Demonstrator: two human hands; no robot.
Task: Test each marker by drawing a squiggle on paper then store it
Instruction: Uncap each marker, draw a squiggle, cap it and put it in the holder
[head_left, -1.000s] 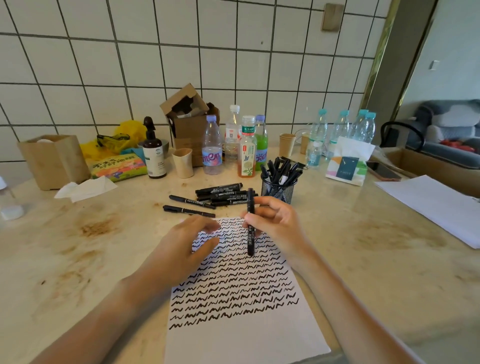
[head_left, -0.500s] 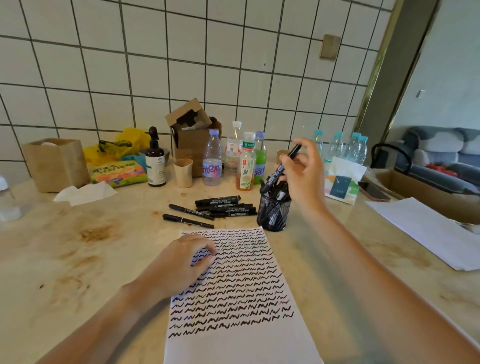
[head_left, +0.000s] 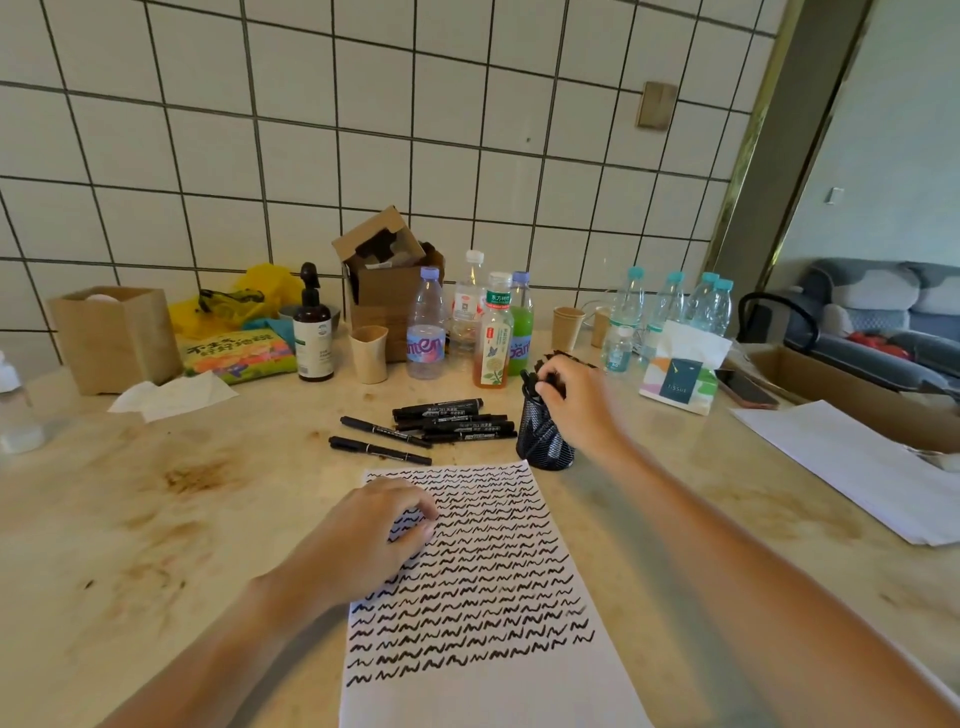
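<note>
Behind a brown pump bottle on the table, a yellow bag; right of it, a paper cup, drink bottles and a tissue pack.

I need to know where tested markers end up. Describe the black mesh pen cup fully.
The black mesh pen cup is a small round holder that looks like perforated metal, dark all over. It stands upright on the beige stone-look tabletop, just beyond the top right corner of the squiggle-covered paper and right of the loose black markers lying flat. Black marker ends poke out of its mouth. The right hand is at the rim, fingers curled among those markers, hiding much of the opening.
</note>
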